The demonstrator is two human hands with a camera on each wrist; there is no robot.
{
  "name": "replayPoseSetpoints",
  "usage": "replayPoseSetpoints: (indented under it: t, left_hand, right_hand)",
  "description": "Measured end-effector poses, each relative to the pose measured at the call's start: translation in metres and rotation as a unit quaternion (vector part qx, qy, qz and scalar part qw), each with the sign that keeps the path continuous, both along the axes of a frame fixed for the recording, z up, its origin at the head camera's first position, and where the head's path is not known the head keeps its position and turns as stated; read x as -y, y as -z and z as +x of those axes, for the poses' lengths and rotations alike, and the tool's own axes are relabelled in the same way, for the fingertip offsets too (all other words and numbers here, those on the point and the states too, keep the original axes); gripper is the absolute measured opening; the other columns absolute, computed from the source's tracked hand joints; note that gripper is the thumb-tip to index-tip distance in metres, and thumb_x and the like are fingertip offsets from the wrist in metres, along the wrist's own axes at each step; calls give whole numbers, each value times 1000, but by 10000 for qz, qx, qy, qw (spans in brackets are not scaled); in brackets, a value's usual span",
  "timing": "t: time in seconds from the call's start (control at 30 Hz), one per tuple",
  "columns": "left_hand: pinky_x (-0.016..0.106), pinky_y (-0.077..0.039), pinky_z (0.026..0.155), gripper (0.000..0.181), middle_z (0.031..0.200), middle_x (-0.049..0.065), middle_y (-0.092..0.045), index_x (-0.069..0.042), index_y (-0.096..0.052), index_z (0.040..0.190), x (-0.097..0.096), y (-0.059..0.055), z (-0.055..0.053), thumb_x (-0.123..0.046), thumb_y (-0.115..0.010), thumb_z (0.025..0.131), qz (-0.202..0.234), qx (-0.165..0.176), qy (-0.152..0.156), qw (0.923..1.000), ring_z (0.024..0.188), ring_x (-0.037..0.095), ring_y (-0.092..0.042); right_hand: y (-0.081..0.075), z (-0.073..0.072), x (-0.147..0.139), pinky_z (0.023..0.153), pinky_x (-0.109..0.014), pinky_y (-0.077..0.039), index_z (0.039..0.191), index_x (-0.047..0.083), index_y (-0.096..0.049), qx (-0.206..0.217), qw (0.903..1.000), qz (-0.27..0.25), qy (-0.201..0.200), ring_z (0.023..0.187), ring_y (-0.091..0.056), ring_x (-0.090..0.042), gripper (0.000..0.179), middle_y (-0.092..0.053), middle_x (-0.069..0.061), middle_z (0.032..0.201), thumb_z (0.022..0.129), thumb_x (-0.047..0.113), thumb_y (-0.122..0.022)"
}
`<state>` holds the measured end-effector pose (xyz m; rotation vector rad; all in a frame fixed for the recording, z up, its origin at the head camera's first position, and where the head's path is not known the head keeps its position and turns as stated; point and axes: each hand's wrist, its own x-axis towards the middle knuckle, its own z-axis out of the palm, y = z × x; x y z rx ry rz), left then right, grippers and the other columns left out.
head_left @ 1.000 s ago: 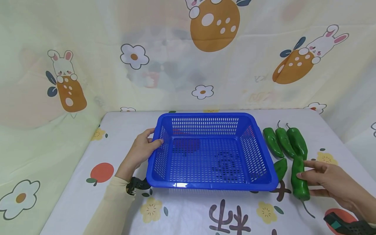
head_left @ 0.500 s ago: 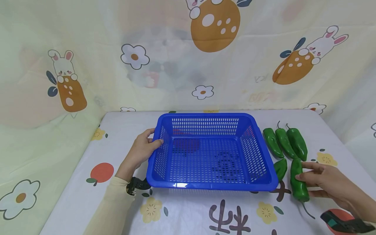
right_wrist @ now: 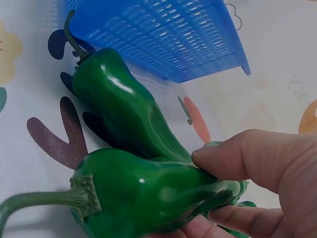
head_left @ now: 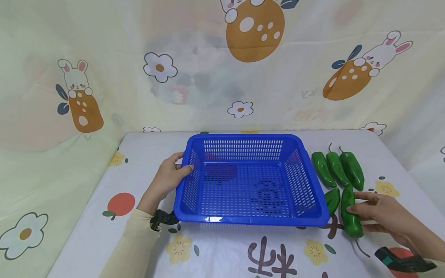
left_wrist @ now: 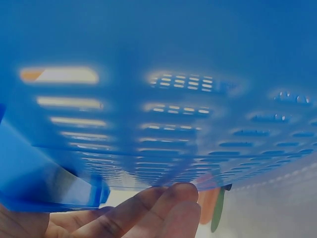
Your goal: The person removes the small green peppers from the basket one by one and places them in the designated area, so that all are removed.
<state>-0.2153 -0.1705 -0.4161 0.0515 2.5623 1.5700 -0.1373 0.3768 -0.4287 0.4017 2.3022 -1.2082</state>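
Note:
A blue plastic basket (head_left: 250, 221) with slotted walls stands in the middle of the table, nothing inside it. My left hand (head_left: 169, 173) grips its left rim, thumb over the edge and fingers against the outer wall, as the left wrist view shows from below. At the right, my right hand (head_left: 384, 212) pinches a green pepper (right_wrist: 143, 193) between thumb and fingers, its stem toward me. Beside it lies another green pepper (right_wrist: 116, 94), partly hidden by the basket in the head view. Three more peppers (head_left: 336, 168) lie behind these in a row, stems pointing away.
A white printed cloth (head_left: 215, 255) with flowers and fruit covers the table. Behind it hangs a pale curtain (head_left: 194, 96) with rabbit patterns, closing off the back and sides. The basket's right wall is close to the peppers.
My right hand has shifted slightly left with the pepper, drawing it closer to the pepper beside the basket. My left hand and the basket have stayed put.

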Motion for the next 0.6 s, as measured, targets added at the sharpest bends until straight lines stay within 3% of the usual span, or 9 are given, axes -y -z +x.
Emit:
replayPoseSetpoints:
  t: [0.6]
  left_hand:
    - [44,-66,71,62,118,28,-71,-1,-39,157,0,1,0,-17,-62,102,27,-27,-5,10000,91,35,-78]
  right_hand:
    - [9,2,-1,81,-48,-65,155,-16,-22,-51,9999,89,51,93,-73,-25,84,-75,-13,109,100,27,-69]
